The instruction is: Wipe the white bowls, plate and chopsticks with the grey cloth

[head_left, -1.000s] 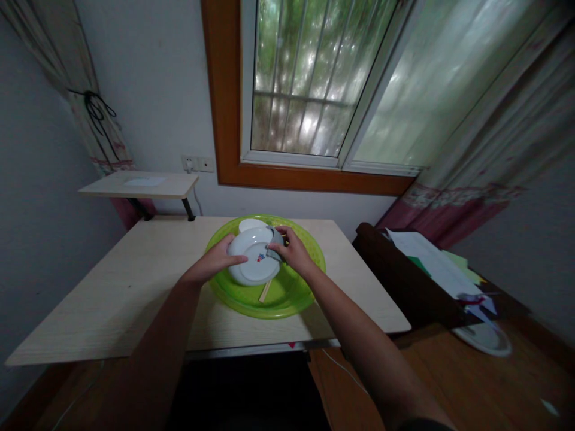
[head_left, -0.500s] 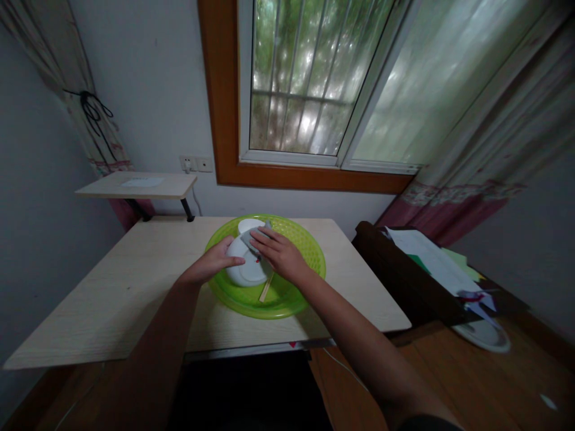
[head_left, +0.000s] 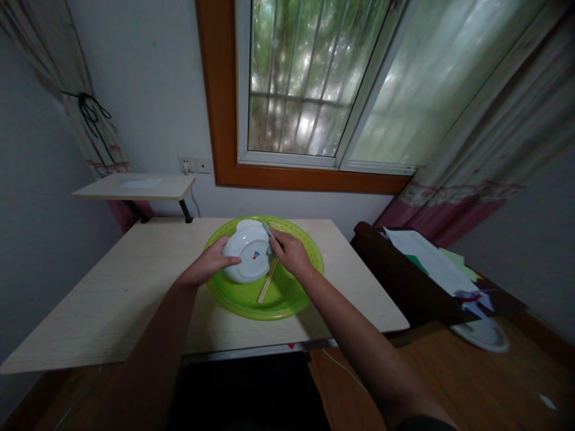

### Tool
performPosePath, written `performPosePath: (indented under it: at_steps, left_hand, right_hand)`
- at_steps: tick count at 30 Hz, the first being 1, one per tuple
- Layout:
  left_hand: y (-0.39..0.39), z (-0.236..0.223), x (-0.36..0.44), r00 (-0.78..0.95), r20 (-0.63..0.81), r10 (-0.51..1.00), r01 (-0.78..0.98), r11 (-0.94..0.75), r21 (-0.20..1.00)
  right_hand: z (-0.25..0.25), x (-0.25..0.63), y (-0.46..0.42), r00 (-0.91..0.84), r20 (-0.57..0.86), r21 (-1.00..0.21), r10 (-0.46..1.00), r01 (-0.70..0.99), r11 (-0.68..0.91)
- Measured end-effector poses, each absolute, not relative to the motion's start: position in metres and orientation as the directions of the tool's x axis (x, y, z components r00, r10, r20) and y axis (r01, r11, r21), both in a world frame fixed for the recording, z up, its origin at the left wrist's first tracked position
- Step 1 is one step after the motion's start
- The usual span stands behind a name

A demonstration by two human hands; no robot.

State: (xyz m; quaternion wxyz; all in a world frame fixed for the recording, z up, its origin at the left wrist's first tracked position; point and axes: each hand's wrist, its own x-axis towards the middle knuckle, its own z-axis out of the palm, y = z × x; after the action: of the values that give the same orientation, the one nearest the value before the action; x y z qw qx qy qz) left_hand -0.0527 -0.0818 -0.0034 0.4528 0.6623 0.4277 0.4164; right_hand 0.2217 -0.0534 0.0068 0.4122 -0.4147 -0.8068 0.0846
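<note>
My left hand [head_left: 210, 264] grips the left rim of a white plate [head_left: 246, 258] with a small red and blue mark, tilted up over a round green basin [head_left: 300, 281]. My right hand [head_left: 290, 251] is closed on a small grey cloth [head_left: 268, 234] pressed against the plate's right edge. Behind the plate, a second white dish [head_left: 246, 225] lies in the basin. Wooden chopsticks [head_left: 267, 281] rest on the basin's floor below the plate.
The basin sits on a pale wooden table [head_left: 117, 293] under a window. A small shelf [head_left: 135, 187] juts from the wall at the left. To the right stands a dark piece of furniture with papers [head_left: 431, 257], and a white plate [head_left: 483, 335] lies on the floor.
My right hand with the cloth swept left across the plate's face, then came back to its right edge. The plate's mark shows again. My left hand kept its hold.
</note>
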Motion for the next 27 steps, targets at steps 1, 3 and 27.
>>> performPosePath:
  at_steps: [1, 3, 27]
  left_hand:
    - [-0.082, -0.003, -0.053, 0.296, 0.163, 0.941, 0.199, -0.228, 0.953]
    - [-0.082, -0.002, -0.052, 0.314, 0.161, 0.936, 0.211, -0.234, 0.949]
    - [-0.084, 0.001, -0.05, 0.34, 0.158, 0.927, 0.299, -0.266, 0.917]
  right_hand:
    - [0.009, 0.22, -0.056, -0.351, 0.616, -0.443, 0.705, 0.587, 0.678]
    - [0.014, 0.215, -0.063, -0.446, 0.645, -0.357, 0.62, 0.542, 0.761]
    - [0.02, 0.206, -0.073, -0.568, 0.592, -0.314, 0.571, 0.49, 0.813]
